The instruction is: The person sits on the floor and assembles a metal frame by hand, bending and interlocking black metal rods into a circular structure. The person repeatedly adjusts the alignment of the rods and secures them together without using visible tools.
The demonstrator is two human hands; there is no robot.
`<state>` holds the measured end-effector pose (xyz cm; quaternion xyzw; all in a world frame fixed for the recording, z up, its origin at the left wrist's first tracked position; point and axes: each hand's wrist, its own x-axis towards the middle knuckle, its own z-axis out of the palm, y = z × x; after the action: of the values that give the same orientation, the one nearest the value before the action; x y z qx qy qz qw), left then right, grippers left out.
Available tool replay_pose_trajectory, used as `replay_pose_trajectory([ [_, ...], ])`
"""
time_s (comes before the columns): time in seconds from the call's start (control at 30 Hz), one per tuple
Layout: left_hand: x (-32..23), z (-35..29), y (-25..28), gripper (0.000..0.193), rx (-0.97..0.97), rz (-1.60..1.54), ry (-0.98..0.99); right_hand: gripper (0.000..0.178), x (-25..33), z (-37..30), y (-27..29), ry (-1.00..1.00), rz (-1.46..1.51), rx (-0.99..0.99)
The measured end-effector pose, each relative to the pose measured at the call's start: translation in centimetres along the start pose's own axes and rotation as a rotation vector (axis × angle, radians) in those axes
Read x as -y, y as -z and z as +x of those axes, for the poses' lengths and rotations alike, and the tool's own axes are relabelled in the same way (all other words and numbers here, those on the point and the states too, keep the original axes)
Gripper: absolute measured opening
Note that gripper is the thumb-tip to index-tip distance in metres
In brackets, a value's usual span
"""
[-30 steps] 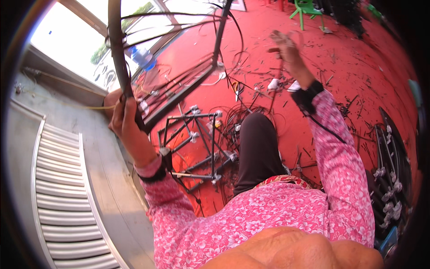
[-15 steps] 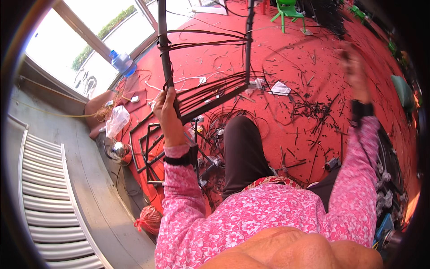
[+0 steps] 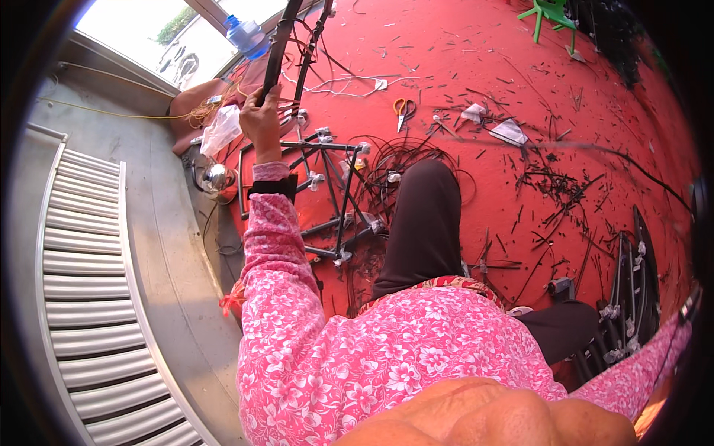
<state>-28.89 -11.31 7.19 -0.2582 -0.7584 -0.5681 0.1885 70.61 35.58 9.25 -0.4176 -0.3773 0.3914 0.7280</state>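
Observation:
My left hand (image 3: 262, 119) is closed around a black rod (image 3: 277, 46) of a wire frame that rises out of the top of the view. Below it a second black frame (image 3: 332, 195) with pale wrapped joints lies on the red floor (image 3: 520, 82). My right arm in its pink flowered sleeve reaches off the lower right edge; my right hand is out of sight. My dark-trousered knee (image 3: 424, 215) points toward the middle.
Orange-handled scissors (image 3: 404, 110), white cord and many black offcuts litter the floor. A blue water bottle (image 3: 248, 36), a clear plastic bag (image 3: 220, 131) and a metal pot (image 3: 213, 177) sit by the window. More black frames (image 3: 628, 282) lie at right. A ribbed shutter (image 3: 82, 297) fills the left.
The view swung right and down. My left hand still grips the upright frame, now farther up-left in view. My right hand, raised earlier, has dropped out of the picture at the lower right.

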Motion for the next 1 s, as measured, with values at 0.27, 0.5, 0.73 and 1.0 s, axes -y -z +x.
replay_pose_trajectory([
  [0.27, -8.8, -3.3, 6.9, 0.024, 0.062, -0.198, -0.138, 0.014, -14.7, -16.6, -34.1, -0.605, 0.382, 0.654],
  [0.5, -16.2, -10.8, 9.1, 0.024, 0.218, -0.271, 0.062, 0.023, -21.3, -37.5, -50.5, -0.588, 0.129, 0.831],
  [0.73, -16.9, -14.5, 7.4, 0.02, 0.321, -0.491, 0.207, 0.023, -22.2, -39.9, -50.7, -0.45, 0.013, 0.966],
  [1.0, -14.9, -14.0, 5.4, 0.015, 0.319, -0.533, 0.261, 0.022, -21.0, -31.1, -35.2, -0.538, -0.245, 1.146],
])
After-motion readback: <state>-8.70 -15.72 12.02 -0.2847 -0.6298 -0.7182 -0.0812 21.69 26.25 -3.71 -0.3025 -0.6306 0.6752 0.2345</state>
